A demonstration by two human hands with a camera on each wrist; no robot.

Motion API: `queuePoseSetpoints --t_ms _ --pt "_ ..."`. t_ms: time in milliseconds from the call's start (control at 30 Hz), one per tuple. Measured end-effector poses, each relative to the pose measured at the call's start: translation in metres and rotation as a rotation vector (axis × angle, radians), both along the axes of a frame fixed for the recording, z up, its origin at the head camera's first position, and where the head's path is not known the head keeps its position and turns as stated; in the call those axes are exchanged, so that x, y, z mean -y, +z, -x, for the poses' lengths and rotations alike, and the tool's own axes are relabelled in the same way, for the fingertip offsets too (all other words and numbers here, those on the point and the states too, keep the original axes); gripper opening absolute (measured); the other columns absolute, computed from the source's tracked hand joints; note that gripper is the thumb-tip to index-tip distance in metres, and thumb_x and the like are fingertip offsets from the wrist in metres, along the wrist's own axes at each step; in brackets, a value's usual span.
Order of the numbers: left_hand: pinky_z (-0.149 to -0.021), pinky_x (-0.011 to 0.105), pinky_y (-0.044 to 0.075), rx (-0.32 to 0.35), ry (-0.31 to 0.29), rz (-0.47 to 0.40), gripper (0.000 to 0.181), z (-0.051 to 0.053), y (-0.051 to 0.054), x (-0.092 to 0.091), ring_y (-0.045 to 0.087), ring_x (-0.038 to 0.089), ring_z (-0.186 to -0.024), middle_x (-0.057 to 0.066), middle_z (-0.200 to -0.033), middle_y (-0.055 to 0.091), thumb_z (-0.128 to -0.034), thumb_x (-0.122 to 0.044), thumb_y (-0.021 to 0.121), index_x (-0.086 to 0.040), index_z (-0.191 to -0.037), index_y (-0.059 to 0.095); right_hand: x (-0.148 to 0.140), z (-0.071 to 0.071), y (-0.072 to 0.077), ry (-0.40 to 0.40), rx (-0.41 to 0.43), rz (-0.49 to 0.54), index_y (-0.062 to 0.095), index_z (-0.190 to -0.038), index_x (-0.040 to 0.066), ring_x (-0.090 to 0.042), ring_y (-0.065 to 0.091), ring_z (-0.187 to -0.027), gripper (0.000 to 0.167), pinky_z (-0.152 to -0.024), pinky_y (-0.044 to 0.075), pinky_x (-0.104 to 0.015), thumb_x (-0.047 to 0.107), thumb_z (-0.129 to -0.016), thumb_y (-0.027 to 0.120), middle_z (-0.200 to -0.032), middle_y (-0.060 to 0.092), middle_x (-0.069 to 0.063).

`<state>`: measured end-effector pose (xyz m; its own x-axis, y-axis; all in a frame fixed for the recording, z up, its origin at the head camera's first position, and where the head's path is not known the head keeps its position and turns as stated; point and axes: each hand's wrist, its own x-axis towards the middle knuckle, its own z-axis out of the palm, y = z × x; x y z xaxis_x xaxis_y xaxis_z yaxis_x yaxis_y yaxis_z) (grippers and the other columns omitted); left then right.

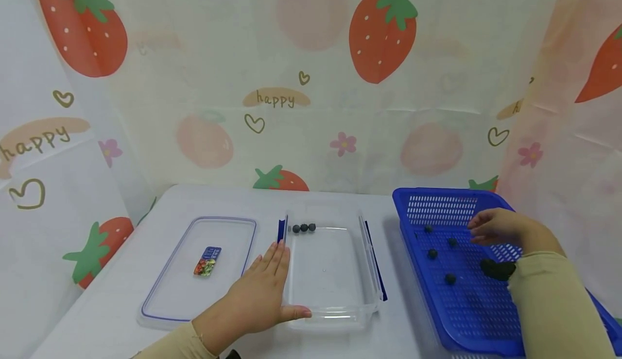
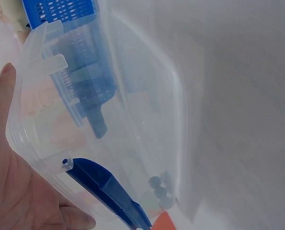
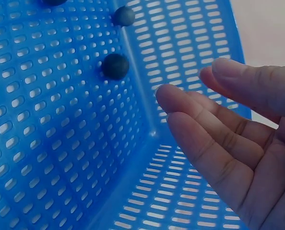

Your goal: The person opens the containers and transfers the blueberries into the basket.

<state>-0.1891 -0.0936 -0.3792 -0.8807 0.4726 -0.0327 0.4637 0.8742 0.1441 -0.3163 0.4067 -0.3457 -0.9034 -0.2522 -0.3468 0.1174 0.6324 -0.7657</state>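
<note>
A clear plastic box (image 1: 335, 312) with blue side latches (image 1: 376, 262) stands lidless on the table. Three small dark round balls, like blueberries (image 1: 304, 228), lie in a row at its far left corner. My left hand (image 1: 257, 299) rests against the box's left side, fingers straight, thumb at the near rim. Over a blue perforated basket (image 1: 481, 321) hovers my right hand (image 1: 502, 227), fingers loosely bent and apart from the thumb, with nothing between them. Several more dark balls (image 3: 115, 66) lie on the basket's floor, apart from the fingertips (image 3: 178, 122).
Left of the box lies a clear lid (image 1: 165, 289) with a blue edge and a colourful label (image 1: 207, 262). A dark elongated thing (image 1: 493, 269) shows beneath the right wrist; its kind cannot be told. A strawberry-print curtain (image 1: 311, 132) hangs behind the white table (image 1: 97, 321).
</note>
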Motion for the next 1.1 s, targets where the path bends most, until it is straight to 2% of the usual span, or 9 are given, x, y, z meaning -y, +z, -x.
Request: queuePoseSetpoints --t_ms 100,300,467,633,867,1100 --pt "-0.107 0.049 0.019 0.000 0.002 0.012 0.116 0.001 0.000 0.000 0.004 0.031 -0.139 0.020 -0.151 0.007 -0.0702 -0.084 0.030 0.004 -0.144 0.014 -0.002 0.000 0.000 -0.004 -0.004 0.012 0.050 -0.105 -0.011 -0.026 0.062 -0.093 0.019 -0.080 0.051 -0.039 0.001 -0.090 0.051 -0.095 0.059 -0.011" --pt "-0.107 0.050 0.019 0.005 -0.001 0.004 0.115 0.001 0.000 0.000 0.003 0.031 -0.139 0.020 -0.151 0.006 -0.0709 -0.083 0.034 0.004 -0.144 0.014 -0.003 0.003 0.005 -0.007 -0.023 0.049 0.053 -0.103 -0.009 -0.023 0.063 -0.090 0.017 -0.079 0.052 -0.035 0.003 -0.091 0.053 -0.092 0.060 -0.009" --pt "-0.107 0.050 0.019 0.007 0.001 0.006 0.117 0.001 0.000 -0.001 0.004 0.031 -0.139 0.020 -0.151 0.007 -0.0696 -0.084 0.031 0.004 -0.144 0.014 -0.001 0.004 0.016 -0.001 -0.044 0.070 0.050 -0.105 -0.010 -0.019 0.063 -0.088 0.021 -0.078 0.052 -0.032 0.005 -0.091 0.053 -0.094 0.060 -0.011" --pt "-0.107 0.050 0.018 0.012 0.001 -0.002 0.113 0.001 0.001 -0.001 0.004 0.032 -0.139 0.020 -0.151 0.007 -0.0727 -0.080 0.038 0.004 -0.144 0.014 0.005 0.007 0.031 0.028 -0.078 0.119 0.047 -0.107 -0.012 -0.016 0.063 -0.089 0.022 -0.079 0.052 -0.030 0.003 -0.092 0.051 -0.095 0.056 -0.010" --pt "-0.107 0.051 0.019 0.016 0.003 -0.002 0.113 0.001 0.000 -0.001 0.003 0.031 -0.139 0.020 -0.151 0.006 -0.0725 -0.080 0.039 0.003 -0.144 0.014 0.030 0.010 0.059 0.060 -0.146 0.109 0.043 -0.113 -0.015 -0.013 0.063 -0.087 0.031 -0.078 0.052 -0.030 0.007 -0.093 0.051 -0.096 0.058 -0.009" --pt "-0.107 0.051 0.020 0.014 0.006 0.003 0.115 0.001 0.000 -0.001 0.004 0.031 -0.139 0.020 -0.151 0.007 -0.0707 -0.083 0.034 0.003 -0.144 0.014 0.068 0.017 0.077 0.141 -0.174 0.129 0.045 -0.110 -0.012 -0.016 0.063 -0.090 0.027 -0.079 0.052 -0.028 0.009 -0.094 0.050 -0.097 0.059 -0.009"
